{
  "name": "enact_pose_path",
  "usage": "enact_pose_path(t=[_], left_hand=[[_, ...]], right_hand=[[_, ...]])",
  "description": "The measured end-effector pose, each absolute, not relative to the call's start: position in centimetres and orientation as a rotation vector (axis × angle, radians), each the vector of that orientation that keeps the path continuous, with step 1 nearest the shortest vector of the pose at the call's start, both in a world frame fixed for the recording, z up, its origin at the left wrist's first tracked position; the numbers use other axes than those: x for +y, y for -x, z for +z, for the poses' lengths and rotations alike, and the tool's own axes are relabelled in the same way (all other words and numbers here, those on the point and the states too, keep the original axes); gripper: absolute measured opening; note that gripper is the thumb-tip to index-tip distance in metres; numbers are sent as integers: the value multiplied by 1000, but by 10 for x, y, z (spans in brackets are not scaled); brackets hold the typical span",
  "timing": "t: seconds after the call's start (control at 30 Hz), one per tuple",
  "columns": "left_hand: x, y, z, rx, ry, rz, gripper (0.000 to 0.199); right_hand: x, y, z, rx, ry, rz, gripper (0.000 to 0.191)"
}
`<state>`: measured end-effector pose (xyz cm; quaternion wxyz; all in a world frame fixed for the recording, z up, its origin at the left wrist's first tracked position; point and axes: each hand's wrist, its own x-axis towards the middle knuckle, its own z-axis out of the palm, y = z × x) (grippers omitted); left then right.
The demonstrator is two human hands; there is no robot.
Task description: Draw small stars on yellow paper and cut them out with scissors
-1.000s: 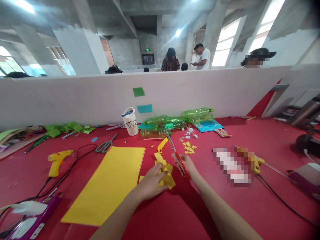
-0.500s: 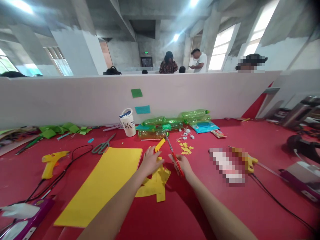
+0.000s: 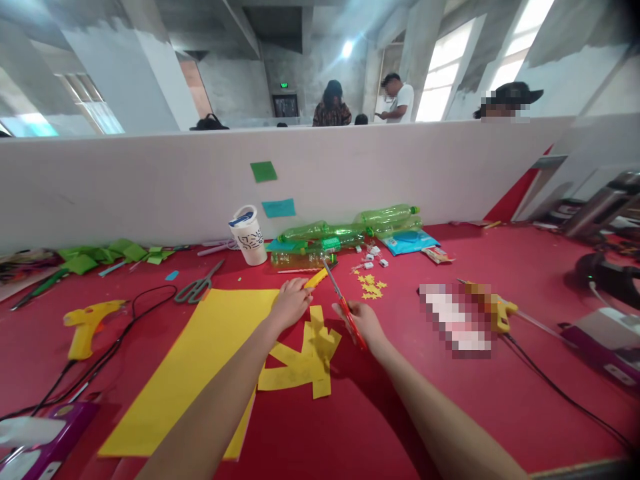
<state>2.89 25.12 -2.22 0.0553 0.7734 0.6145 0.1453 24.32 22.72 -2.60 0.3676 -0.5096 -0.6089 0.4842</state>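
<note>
My left hand (image 3: 291, 304) is closed at the near end of a yellow utility knife (image 3: 316, 277), its fingertips partly hiding that end. The knife's dark tip points toward the green bottles. In my right hand (image 3: 367, 325) is a pair of red-handled scissors (image 3: 353, 323), blades pointing up and left, close together. Cut yellow scraps (image 3: 320, 363) lie in a loose heap between my hands. Under my left forearm are large yellow sheets (image 3: 200, 353). Small yellow stars (image 3: 371, 288) lie beyond my right hand.
Green plastic bottles (image 3: 345, 233) and a white cup (image 3: 249, 237) stand along the partition (image 3: 150, 187). Grey scissors (image 3: 197, 287) and a yellow glue gun (image 3: 87, 327) with its cord lie left. Another glue gun (image 3: 500, 315) lies right. People are beyond the partition.
My left hand has drawn back from the yellow scraps, toward the bottles, with the knife. More of the scraps shows. My right hand keeps the scissors nearly where they were. The view has tilted slightly.
</note>
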Motion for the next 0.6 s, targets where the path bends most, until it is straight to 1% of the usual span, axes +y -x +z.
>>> enact_pose_path(t=[0.13, 0.27, 0.37, 0.43, 0.53, 0.6], left_hand=[[254, -23, -21, 1996, -2226, 452, 40], [241, -27, -17, 1976, -2159, 475, 39], [230, -42, -18, 2030, -1972, 442, 50], [230, -52, -20, 2032, -1846, 468, 43], [236, -59, -21, 1943, -1785, 478, 21], [239, -60, -21, 1876, -1778, 510, 14]], right_hand=[[228, -244, -26, -1634, 1372, 1141, 42], [228, -244, -23, -1667, 1388, 1110, 40], [227, -243, -23, -1680, 1390, 1102, 39], [226, -242, -24, -1690, 1388, 1097, 39], [226, -242, -26, -1698, 1384, 1096, 38], [226, -242, -26, -1688, 1382, 1105, 36]])
